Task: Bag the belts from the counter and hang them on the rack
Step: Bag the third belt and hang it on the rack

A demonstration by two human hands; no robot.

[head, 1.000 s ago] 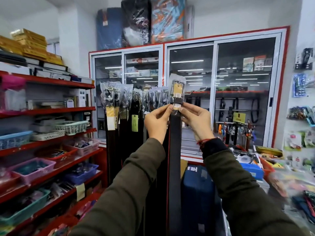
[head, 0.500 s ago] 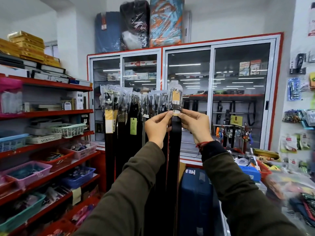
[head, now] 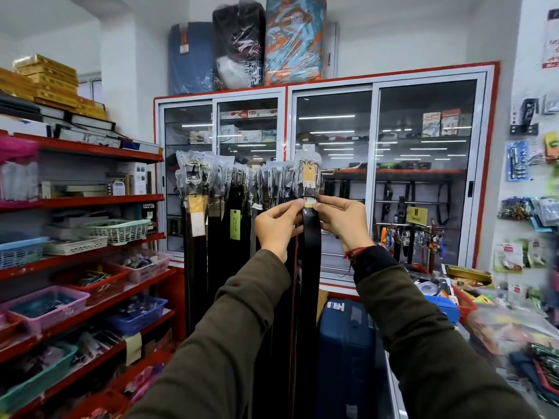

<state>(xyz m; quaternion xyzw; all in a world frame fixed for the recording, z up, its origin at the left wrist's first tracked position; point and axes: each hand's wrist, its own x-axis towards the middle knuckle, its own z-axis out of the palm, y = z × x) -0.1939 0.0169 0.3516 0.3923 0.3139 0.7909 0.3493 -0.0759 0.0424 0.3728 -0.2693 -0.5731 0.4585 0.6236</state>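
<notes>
A dark belt (head: pixel 311 252) hangs straight down in front of me, its buckle end inside a clear plastic bag (head: pixel 311 173) with a tan tag. My left hand (head: pixel 276 226) and my right hand (head: pixel 343 220) both pinch the belt just below the bag, one on each side. The bag's top sits level with the right end of the rack's row of several bagged belts (head: pixel 230 189). I cannot tell whether the bag is hooked on the rack. The rail itself is hidden behind the bags.
Red shelves (head: pixel 90 201) with baskets of small goods line the left. A glass-door cabinet (head: pixel 375 176) stands behind the rack. A blue suitcase (head: pixel 344 352) stands below my hands. A cluttered counter (head: pixel 490 313) runs along the right, under a wall of hanging packets.
The bagged buckle end has come down from above the row to level with the other bags. Both hands keep their pinch on the belt.
</notes>
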